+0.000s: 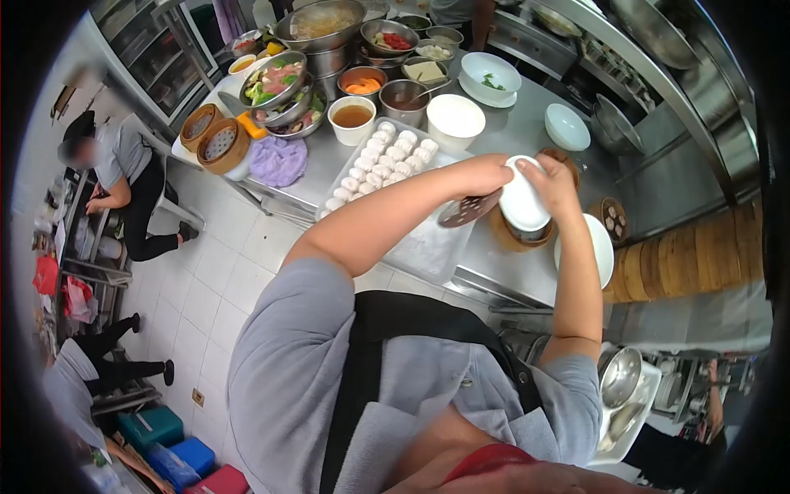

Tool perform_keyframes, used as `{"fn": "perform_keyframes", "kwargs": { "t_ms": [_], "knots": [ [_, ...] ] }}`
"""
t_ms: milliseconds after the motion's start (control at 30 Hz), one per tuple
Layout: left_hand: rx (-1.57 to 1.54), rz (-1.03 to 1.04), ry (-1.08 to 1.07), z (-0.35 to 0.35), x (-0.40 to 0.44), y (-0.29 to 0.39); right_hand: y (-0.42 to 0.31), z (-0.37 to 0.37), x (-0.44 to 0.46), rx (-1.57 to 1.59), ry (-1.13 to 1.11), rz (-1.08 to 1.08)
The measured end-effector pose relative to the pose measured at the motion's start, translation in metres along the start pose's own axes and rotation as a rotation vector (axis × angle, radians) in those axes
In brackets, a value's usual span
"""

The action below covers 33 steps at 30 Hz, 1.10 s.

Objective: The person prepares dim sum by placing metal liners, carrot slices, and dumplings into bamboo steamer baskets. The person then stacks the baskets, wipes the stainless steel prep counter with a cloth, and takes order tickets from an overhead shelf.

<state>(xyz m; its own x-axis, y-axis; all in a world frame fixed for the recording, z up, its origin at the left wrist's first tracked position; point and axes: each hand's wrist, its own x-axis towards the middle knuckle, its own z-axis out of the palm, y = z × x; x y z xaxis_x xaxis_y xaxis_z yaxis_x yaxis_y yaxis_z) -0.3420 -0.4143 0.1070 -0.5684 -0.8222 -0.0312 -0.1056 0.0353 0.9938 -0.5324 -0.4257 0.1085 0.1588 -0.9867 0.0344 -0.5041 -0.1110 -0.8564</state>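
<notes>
Both hands meet at a white oval dish (523,198) on the right part of the steel table. My left hand (487,174) has its fingers closed at the dish's upper left edge, and a brown perforated disc (469,211) hangs just below that hand. My right hand (556,183) grips the dish from the right, thumb on its white surface. Under the dish is a round bamboo steamer (517,239), partly covered. White buns (380,165) stand in rows on a tray (448,262) to the left.
A white tub (455,122), a tub of brown liquid (352,118) and metal bowls (319,25) line the back. Stacked bamboo steamers (683,262) stand right, beside a white bowl (594,250). A seated person (132,173) and another person (74,375) are at the left.
</notes>
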Motion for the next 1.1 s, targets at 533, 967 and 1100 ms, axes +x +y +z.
{"fn": "perform_keyframes", "kwargs": {
  "t_ms": [533,967,1100],
  "knots": [
    [-0.447,-0.602,0.595,-0.131,-0.507,-0.188,-0.051,0.446,-0.217,0.526,-0.676,0.658],
    [-0.845,-0.97,1.191,-0.022,-0.712,-0.346,0.147,0.51,-0.071,0.633,0.425,0.872],
    [-0.676,-0.914,1.204,-0.009,-0.695,-0.352,0.189,0.529,-0.003,0.958,0.58,0.95]
  ]
}}
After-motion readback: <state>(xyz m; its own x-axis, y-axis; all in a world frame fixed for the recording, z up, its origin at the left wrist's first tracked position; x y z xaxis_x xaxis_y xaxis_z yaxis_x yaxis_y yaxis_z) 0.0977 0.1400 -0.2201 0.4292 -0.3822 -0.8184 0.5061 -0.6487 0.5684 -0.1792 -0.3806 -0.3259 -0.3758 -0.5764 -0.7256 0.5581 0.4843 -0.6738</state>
